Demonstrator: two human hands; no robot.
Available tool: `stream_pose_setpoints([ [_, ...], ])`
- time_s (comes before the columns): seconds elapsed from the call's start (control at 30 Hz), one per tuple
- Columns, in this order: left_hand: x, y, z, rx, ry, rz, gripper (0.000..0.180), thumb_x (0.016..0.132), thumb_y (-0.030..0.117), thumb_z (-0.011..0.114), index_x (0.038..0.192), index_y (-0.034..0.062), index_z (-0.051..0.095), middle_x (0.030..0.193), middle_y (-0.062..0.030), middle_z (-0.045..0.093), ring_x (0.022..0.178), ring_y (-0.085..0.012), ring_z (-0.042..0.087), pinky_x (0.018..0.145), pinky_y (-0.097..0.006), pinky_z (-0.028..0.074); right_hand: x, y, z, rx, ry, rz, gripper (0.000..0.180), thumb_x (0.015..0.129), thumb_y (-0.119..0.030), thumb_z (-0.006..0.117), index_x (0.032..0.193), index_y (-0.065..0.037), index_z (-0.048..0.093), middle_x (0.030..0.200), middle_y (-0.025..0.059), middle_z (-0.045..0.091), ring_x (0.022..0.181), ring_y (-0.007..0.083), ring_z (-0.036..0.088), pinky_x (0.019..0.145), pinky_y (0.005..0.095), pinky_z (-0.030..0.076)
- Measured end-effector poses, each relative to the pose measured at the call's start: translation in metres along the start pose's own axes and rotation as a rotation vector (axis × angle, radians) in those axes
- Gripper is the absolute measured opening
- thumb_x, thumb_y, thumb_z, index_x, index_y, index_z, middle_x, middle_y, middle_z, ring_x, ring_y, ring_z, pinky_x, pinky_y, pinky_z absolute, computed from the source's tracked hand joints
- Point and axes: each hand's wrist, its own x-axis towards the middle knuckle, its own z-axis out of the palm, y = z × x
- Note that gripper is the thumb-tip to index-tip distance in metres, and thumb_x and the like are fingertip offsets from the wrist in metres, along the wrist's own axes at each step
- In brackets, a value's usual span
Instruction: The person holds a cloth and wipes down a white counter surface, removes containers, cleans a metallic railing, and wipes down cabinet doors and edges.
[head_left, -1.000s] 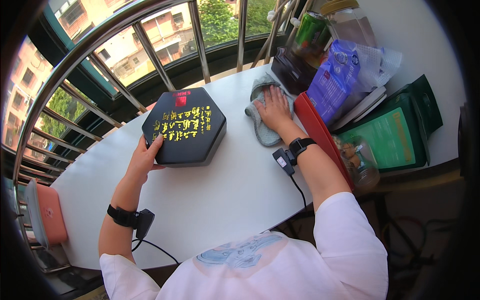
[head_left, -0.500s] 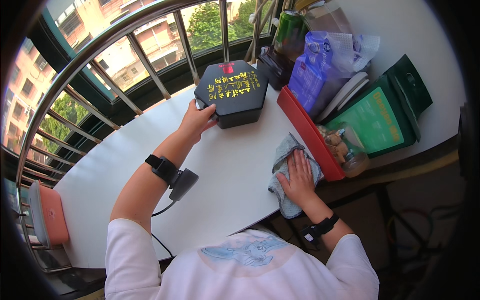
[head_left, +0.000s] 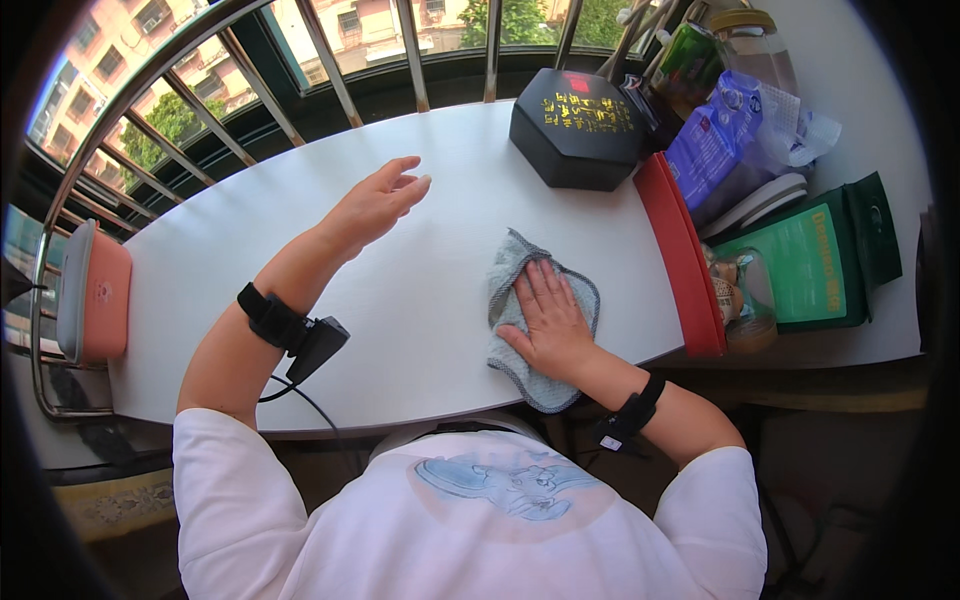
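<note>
Right hand (head_left: 552, 325) is flat, fingers fairly close, pressing the grey cloth (head_left: 505, 300) right under it, and the cloth's near end is at the worktop (head_left: 430, 290) edge, so pulling bodyward could drag it off. Left hand (head_left: 378, 203) is empty, fingers loosely parted; a wide right-hand swipe might knock the black box (head_left: 580, 130) ahead or red holder (head_left: 680, 255) beside it.

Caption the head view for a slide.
Right hand flat on a grey cloth, left hand empty above a white table.

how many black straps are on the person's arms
2: one black strap around the forearm behind the left hand, and a second strap behind the right hand, which lies on the grey cloth.
</note>
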Motion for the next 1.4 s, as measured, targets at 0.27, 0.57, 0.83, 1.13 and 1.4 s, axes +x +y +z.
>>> stream_pose_setpoints([
  [0.27, -0.105, -0.097, -0.012, 0.057, 0.249, 0.103, 0.047, 0.097, 0.021, 0.05, 0.139, 0.004, 0.039, 0.138, -0.0162, 0.045, 0.13, -0.0257, 0.042, 0.106, -0.038, 0.035, 0.179, 0.015, 0.015, 0.008, 0.06, 0.217, 0.079, 0.092, -0.059, 0.033, 0.146, -0.002, 0.023, 0.153, 0.0208, 0.016, 0.143, 0.0336, 0.009, 0.115, 0.0432, 0.005],
  [0.57, -0.169, -0.125, -0.029, -0.016, 0.412, 0.094, 0.047, 0.096, 0.017, 0.052, 0.139, 0.0032, 0.039, 0.139, -0.013, 0.044, 0.13, -0.0251, 0.041, 0.106, -0.037, 0.034, 0.286, -0.066, 0.027, -0.029, 0.095, 0.024, 0.076, 0.092, -0.062, 0.025, 0.147, -0.008, 0.027, 0.153, 0.0154, 0.02, 0.143, 0.0303, 0.013, 0.116, 0.0388, 0.007],
  [0.83, -0.142, -0.169, -0.04, 0.044, 0.575, 0.014, 0.047, 0.092, 0.024, 0.059, 0.13, -0.0014, 0.048, 0.123, -0.014, 0.051, 0.103, -0.02, 0.053, 0.088, -0.033, 0.046, 0.172, -0.158, 0.051, 0.139, -0.035, -0.232, 0.073, 0.095, -0.056, 0.029, 0.144, -0.002, 0.029, 0.151, 0.0215, 0.023, 0.142, 0.0339, 0.014, 0.115, 0.0417, 0.009],
  [1.13, -0.156, -0.137, -0.047, -0.338, 0.128, -0.217, 0.014, 0.092, 0.015, 0.055, 0.097, 0.0019, 0.054, 0.07, -0.0013, 0.056, 0.068, -0.0126, 0.054, 0.063, -0.028, 0.043, 0.053, -0.134, 0.028, 0.178, -0.028, -0.194, 0.065, 0.098, -0.042, 0.036, 0.145, 0.0, 0.022, 0.15, 0.0235, 0.02, 0.142, 0.033, 0.016, 0.115, 0.0429, 0.01],
  [1.4, -0.151, -0.138, 0.046, 0.731, 0.216, 0.521, 0.069, 0.092, 0.045, 0.048, 0.142, 0.0007, 0.032, 0.145, -0.0233, 0.032, 0.135, -0.042, 0.028, 0.11, -0.05, 0.022, 0.052, -0.144, 0.05, -0.018, 0.014, -0.31, 0.069, 0.091, -0.045, 0.042, 0.145, -0.005, 0.028, 0.152, 0.0219, 0.018, 0.143, 0.0361, 0.01, 0.115, 0.0504, 0.004],
])
